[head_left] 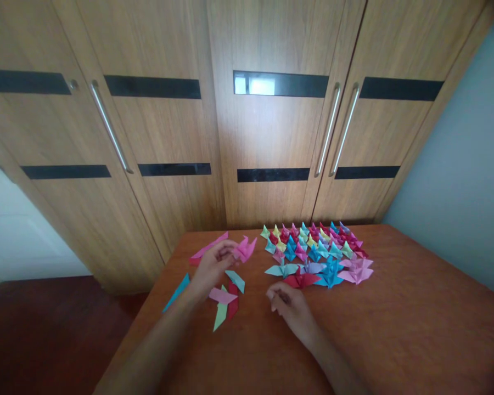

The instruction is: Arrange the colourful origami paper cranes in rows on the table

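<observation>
Between the thumb and fingers of my left hand (214, 264) is a pink origami crane (245, 249), lifted above the table. My right hand (290, 307) hovers low over the table with its fingers curled closed, and nothing shows in them. Just beyond it stand a red paper crane (302, 278), a pale blue one (283, 269) and a blue one (331, 271). Below my left hand lie flat folded paper pieces: a pink one (223, 296), a light green one (220, 316), a red one (233, 307) and a pale blue one (236, 280).
Rows of small coloured paper cranes (300, 241) fill the table's back middle, with a large light pink crane (356, 269) at their right front. A blue strip (177, 292) and a pink strip (201, 253) lie at left. Wooden wardrobe doors (271, 131) rise behind the table (395, 329).
</observation>
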The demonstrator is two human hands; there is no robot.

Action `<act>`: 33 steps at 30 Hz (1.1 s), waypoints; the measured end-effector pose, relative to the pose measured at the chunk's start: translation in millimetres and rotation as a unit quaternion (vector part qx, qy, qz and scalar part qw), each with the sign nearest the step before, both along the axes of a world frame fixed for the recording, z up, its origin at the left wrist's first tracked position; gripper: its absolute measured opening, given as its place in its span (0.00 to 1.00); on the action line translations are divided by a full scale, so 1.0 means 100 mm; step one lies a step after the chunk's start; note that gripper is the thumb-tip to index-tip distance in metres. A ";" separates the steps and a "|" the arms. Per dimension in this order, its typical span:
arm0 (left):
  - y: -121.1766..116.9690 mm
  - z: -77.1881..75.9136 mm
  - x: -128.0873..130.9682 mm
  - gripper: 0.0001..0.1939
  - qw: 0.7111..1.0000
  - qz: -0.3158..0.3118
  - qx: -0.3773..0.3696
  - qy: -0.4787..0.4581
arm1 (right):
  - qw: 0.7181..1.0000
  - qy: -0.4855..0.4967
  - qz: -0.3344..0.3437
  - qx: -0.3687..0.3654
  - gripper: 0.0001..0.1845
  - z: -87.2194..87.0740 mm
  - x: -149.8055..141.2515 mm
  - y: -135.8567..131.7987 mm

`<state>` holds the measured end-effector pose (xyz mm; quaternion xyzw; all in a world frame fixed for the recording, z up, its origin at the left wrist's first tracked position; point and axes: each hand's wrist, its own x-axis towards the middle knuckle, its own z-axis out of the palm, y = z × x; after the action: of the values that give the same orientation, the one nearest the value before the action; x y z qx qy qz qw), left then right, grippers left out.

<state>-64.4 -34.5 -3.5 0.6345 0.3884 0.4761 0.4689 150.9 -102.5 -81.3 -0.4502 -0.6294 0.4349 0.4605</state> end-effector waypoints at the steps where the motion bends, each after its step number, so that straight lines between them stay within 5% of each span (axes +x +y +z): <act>1: -0.13 -0.02 0.08 0.14 0.999 -0.024 -0.020 -0.036 | 0.997 0.066 0.020 -0.030 0.18 0.01 0.01 -0.01; 6: -0.50 -0.23 0.33 0.10 0.987 -0.108 -0.093 -0.073 | 0.962 0.242 0.078 -0.099 0.24 0.10 0.02 -0.05; 12: -0.58 -0.43 0.40 0.09 0.981 -0.150 -0.098 -0.070 | 0.938 0.297 0.089 -0.157 0.12 0.13 0.02 -0.08; 16: -0.59 -0.43 0.40 0.12 0.980 -0.161 -0.100 -0.063 | 0.954 0.258 0.035 -0.146 0.10 0.09 0.04 -0.05; 22: -0.56 -0.38 0.30 0.19 0.982 -0.079 -0.165 -0.051 | 0.985 0.144 -0.052 -0.075 0.14 0.05 0.07 0.00; 25: -0.57 -0.40 0.29 0.19 0.986 -0.094 -0.137 0.020 | 0.989 0.112 -0.076 -0.061 0.16 0.07 0.07 0.00; 33: -0.56 -0.47 0.28 0.07 0.983 -0.101 -0.062 0.138 | 0.996 0.059 0.013 -0.059 0.13 0.06 0.01 -0.05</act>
<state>-36.3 -90.6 -51.0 0.7000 0.4114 0.3093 0.4950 151.8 -107.0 -75.6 -0.4422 -0.5797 0.5032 0.4639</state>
